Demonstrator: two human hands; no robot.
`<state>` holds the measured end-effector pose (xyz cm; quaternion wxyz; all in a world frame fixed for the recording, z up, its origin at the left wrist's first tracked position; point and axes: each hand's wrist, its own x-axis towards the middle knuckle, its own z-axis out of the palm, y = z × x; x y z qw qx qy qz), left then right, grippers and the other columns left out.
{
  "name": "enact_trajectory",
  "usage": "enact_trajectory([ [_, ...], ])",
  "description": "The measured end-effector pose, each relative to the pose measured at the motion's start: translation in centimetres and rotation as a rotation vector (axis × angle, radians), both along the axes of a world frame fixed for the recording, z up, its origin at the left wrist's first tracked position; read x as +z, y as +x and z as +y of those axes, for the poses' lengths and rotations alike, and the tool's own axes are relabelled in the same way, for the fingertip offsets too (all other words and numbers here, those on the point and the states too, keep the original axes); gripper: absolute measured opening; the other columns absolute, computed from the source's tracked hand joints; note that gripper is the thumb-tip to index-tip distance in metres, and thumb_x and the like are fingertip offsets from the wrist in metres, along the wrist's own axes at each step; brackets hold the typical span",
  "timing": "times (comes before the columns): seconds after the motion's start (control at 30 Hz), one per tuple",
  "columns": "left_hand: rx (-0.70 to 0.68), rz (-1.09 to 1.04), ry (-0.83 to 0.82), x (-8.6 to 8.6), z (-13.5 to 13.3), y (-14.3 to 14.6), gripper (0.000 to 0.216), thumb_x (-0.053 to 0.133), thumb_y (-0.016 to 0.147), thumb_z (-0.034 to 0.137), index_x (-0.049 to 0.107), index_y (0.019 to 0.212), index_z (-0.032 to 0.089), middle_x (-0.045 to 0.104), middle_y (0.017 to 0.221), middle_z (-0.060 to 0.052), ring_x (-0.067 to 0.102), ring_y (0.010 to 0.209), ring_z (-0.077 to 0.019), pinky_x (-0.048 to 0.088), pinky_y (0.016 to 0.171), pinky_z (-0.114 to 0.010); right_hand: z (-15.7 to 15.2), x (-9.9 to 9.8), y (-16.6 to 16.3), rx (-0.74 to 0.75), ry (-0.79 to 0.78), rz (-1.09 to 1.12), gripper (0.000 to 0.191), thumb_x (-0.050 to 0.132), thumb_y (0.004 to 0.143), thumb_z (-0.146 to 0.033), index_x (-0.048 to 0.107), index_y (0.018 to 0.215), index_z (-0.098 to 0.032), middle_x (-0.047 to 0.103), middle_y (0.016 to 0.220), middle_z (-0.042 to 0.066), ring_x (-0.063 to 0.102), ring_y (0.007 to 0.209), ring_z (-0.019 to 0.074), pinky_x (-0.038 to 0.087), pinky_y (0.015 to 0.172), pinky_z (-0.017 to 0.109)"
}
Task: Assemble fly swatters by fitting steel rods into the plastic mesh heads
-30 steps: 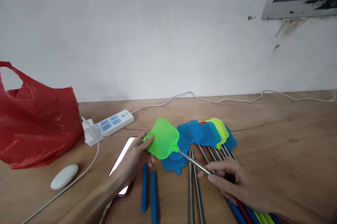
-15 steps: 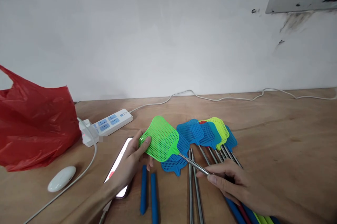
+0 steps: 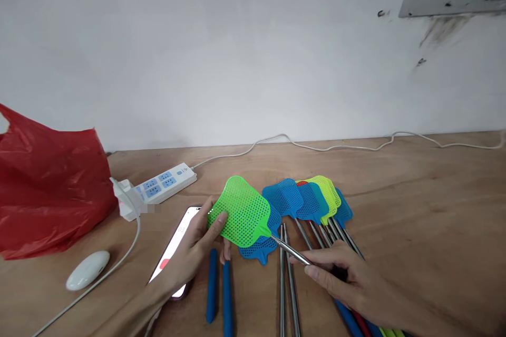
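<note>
Green perforated plastic swatter head on a silvery metal rod slants between your hands, over the brown wooden table. Your left hand pinches its edge, thumb on top; your right hand's fingers grip the rod. Nearest lie two blue tubes; beyond, overlapping flat blue swatter heads; farther back, a white power strip.

Left fingers pinch green mesh paddle; right fingers grip attached metal rod; red bag far left.
</note>
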<state>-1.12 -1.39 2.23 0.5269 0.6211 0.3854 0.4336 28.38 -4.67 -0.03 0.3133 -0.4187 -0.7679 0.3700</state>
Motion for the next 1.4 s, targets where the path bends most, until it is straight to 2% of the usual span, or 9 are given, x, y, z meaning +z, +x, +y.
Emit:
enact_trajectory([
  [0.3, -0.003, 0.026, 0.098, 0.2, -0.4, 0.3, 0.027, 0.047, 0.105, 0.038, 0.04, 0.124, 0.02, 0.061, 0.059, 0.006, 0.059, 0.048, -0.0132, 0.052, 0.046, -0.022, -0.7, -0.7, -0.2, -0.042, 0.142, -0.091, 0.038, 0.047, 0.099, -0.047, 0.076, 0.117, -0.029, 0.062, 0.062, 0.001, 0.059, 0.06, 0.0181, 0.048, 0.055, 0.028],
  [0.53, -0.027, 0.075, 0.088, 0.4, -0.3, 0.4, 0.03, 0.043, 0.105, 0.04, 0.041, 0.128, 0.019, 0.06, 0.058, 0.005, 0.06, 0.049, -0.0154, 0.052, 0.047, -0.025, -0.9, -1.1, 0.0, -0.116, 0.086, -0.118, 0.034, 0.052, 0.097, -0.048, 0.078, 0.109, -0.03, 0.063, 0.068, 0.001, 0.059, 0.069, 0.0182, 0.049, 0.067, 0.03],
  [0.7, 0.264, 0.143, 0.209, 0.8, 0.3, 0.0, 0.032, 0.044, 0.103, 0.044, 0.047, 0.127, 0.023, 0.064, 0.103, -0.004, 0.063, 0.076, -0.0163, 0.054, 0.065, -0.03, -0.1, -0.8, 0.4, -0.117, 0.035, -0.019, 0.034, 0.053, 0.096, -0.048, 0.077, 0.098, -0.024, 0.043, 0.055, -0.005, 0.046, 0.055, 0.0137, 0.04, 0.059, 0.027],
  [0.8, 0.404, 0.237, 0.27, 0.9, 0.7, -0.5, 0.032, 0.042, 0.103, 0.046, 0.053, 0.119, 0.021, 0.061, 0.104, -0.004, 0.06, 0.077, -0.0166, 0.051, 0.064, -0.03, 0.7, -0.8, 0.7, -0.155, -0.033, 0.107, 0.036, 0.052, 0.096, -0.049, 0.072, 0.087, -0.021, 0.04, 0.055, -0.006, 0.04, 0.049, 0.0116, 0.031, 0.05, 0.025],
  [0.87, 0.356, 0.416, 0.317, 0.7, 0.8, -0.7, 0.027, 0.046, 0.101, 0.044, 0.059, 0.103, 0.02, 0.062, 0.09, -0.002, 0.059, 0.075, -0.0171, 0.048, 0.066, -0.03, 1.2, -1.2, 0.8, -0.217, -0.054, 0.169, 0.036, 0.054, 0.094, -0.051, 0.07, 0.085, -0.02, 0.043, 0.055, -0.005, 0.039, 0.049, 0.0118, 0.029, 0.047, 0.025],
  [0.97, 0.215, 0.732, 0.423, 0.3, 0.4, -0.5, 0.03, 0.047, 0.1, 0.04, 0.057, 0.08, 0.02, 0.059, 0.072, 0.001, 0.055, 0.067, -0.0166, 0.041, 0.063, -0.029, 1.7, -1.7, 0.6, -0.299, -0.07, 0.237, 0.035, 0.059, 0.092, -0.05, 0.067, 0.109, -0.02, 0.044, 0.048, -0.008, 0.041, 0.046, 0.0126, 0.034, 0.049, 0.026],
  [1.1, 0.101, 0.99, 0.469, -0.3, 0.1, -0.2, 0.034, 0.042, 0.101, 0.038, 0.054, 0.075, 0.021, 0.055, 0.066, 0.002, 0.052, 0.061, -0.0169, 0.033, 0.059, -0.029, 2.0, -1.9, 0.0, -0.378, -0.097, 0.304, 0.047, 0.062, 0.091, -0.045, 0.052, 0.131, -0.022, 0.049, 0.047, -0.01, 0.042, 0.044, 0.0128, 0.035, 0.048, 0.025],
  [1.23, 0.056, 1.147, 0.458, -0.8, 0.2, -0.4, 0.035, 0.037, 0.102, 0.038, 0.052, 0.076, 0.021, 0.056, 0.063, 0.001, 0.054, 0.059, -0.0185, 0.029, 0.058, -0.03, 2.3, -2.1, 0.0, -0.422, -0.024, 0.361, 0.035, 0.063, 0.089, -0.041, 0.055, 0.119, -0.026, 0.049, 0.063, -0.008, 0.035, 0.045, 0.0095, 0.024, 0.042, 0.022],
  [1.4, -0.03, 1.269, 0.519, -0.9, 0.2, -0.3, 0.036, 0.035, 0.103, 0.037, 0.051, 0.075, 0.022, 0.06, 0.066, 0.0, 0.058, 0.059, -0.0202, 0.023, 0.056, -0.031, 2.7, -2.7, 0.9, -0.452, 0.133, 0.149, 0.017, 0.058, 0.087, -0.035, 0.067, 0.08, -0.022, 0.042, 0.054, -0.006, 0.037, 0.046, 0.0113, 0.028, 0.045, 0.024],
])
